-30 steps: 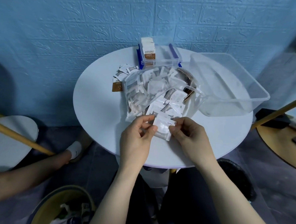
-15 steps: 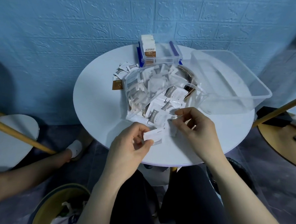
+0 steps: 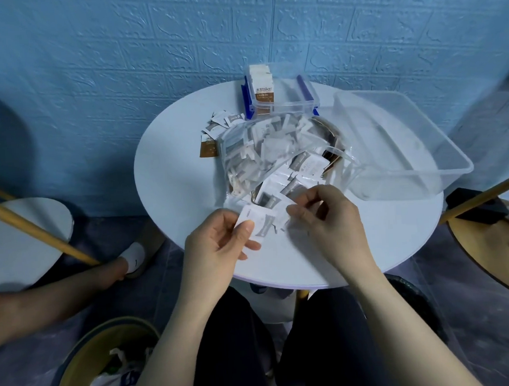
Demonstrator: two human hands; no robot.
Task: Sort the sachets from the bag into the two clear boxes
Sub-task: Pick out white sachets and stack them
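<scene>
A clear plastic bag (image 3: 263,151) stuffed with white sachets lies in the middle of the round white table (image 3: 176,179), its mouth spilling sachets toward me. My left hand (image 3: 218,248) pinches a white sachet (image 3: 259,222) between thumb and fingers near the table's front edge. My right hand (image 3: 328,218) hovers just right of it with curled fingers pinching a small white piece, too blurred to identify. A small clear box with blue latches (image 3: 284,102) holds upright brown-and-white sachets at the back. A large clear box (image 3: 440,159) sits at the right, with nothing visible in it.
Several loose sachets (image 3: 214,133) lie on the table left of the bag. A bin (image 3: 109,365) stands on the floor at lower left. Another person's leg and white shoe (image 3: 132,255) are at the left, and wooden-legged tables flank both sides.
Both hands drew back from the bag's mouth toward me. The sachet went from both hands into my left hand, which turned it face up, while my right hand came away.
</scene>
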